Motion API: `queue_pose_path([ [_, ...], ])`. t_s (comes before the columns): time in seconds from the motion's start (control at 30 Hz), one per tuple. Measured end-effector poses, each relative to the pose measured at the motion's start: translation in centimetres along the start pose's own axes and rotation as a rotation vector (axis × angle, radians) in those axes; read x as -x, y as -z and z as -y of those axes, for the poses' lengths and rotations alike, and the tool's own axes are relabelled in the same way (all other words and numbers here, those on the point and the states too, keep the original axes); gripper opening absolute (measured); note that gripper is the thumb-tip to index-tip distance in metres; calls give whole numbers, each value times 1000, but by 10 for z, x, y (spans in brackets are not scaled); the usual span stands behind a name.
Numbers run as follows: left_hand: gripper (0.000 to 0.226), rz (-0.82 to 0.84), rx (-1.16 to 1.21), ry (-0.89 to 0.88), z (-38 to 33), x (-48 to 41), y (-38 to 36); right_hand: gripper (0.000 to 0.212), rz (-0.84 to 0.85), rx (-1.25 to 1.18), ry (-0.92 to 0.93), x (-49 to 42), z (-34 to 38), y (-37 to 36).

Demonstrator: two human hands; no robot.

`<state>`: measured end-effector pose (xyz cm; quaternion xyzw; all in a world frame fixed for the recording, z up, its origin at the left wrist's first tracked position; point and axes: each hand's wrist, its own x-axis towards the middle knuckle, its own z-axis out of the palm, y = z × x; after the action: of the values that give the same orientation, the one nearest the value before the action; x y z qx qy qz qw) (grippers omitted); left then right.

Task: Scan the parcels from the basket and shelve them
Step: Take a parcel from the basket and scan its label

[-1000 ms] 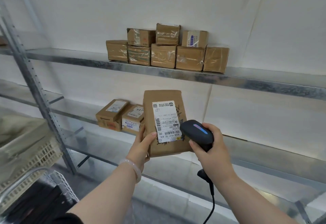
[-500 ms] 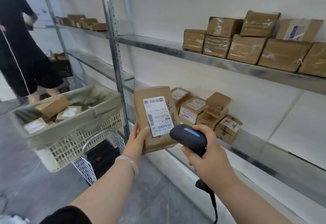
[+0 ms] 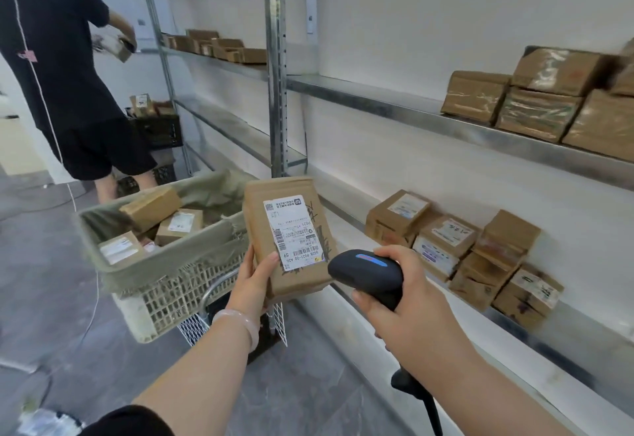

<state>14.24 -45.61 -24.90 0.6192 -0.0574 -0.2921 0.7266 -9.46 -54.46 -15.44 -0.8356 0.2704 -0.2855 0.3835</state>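
Observation:
My left hand (image 3: 255,279) holds a flat brown parcel (image 3: 302,274) upright, its white barcode label facing me. Just right of it, my right hand (image 3: 408,312) grips a black handheld scanner (image 3: 365,272) with a blue light on top, its head close to the parcel's lower right corner. The lined plastic basket (image 3: 161,284) stands to the left on a wire cart and holds several small brown parcels (image 3: 178,226). Metal shelves run along the right wall: the lower shelf (image 3: 356,233) carries several labelled parcels (image 3: 446,243), and taped parcels (image 3: 535,116) sit on the upper shelf.
Another person in black (image 3: 58,68) stands at the far left, handling a parcel by more shelving. A grey upright post (image 3: 276,65) rises behind the basket. A thin cord (image 3: 92,298) hangs down to the grey floor. The scanner cable (image 3: 429,404) drops below my right hand.
My view has swung left, so the basket and the other person have come into sight and the shelved parcels have shifted right. Both hands keep the parcel and scanner together.

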Motion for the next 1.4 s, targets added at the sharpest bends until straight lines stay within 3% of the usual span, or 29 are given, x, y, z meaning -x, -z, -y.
queue_pose_path([
  [0.13,66,-14,25,27,-17,-36,28,47,9,-3,10,-33,20,-31],
  [0.37,60,1,31,88,-40,-89,72,50,24,-79,-31,-107,28,-109],
  [0.8,49,-107,239,208,-90,-186,112,51,25,-416,-100,-259,23,-238],
  [0.97,53,-149,159,83,-107,-245,104,49,96,-444,-94,-333,8,-266],
  [1.13,93,-195,51,38,-133,-301,91,49,169,-445,-97,-414,0,-291],
  [1.4,81,-315,-25,89,-143,-383,110,50,221,-447,-149,-490,-17,-359],
])
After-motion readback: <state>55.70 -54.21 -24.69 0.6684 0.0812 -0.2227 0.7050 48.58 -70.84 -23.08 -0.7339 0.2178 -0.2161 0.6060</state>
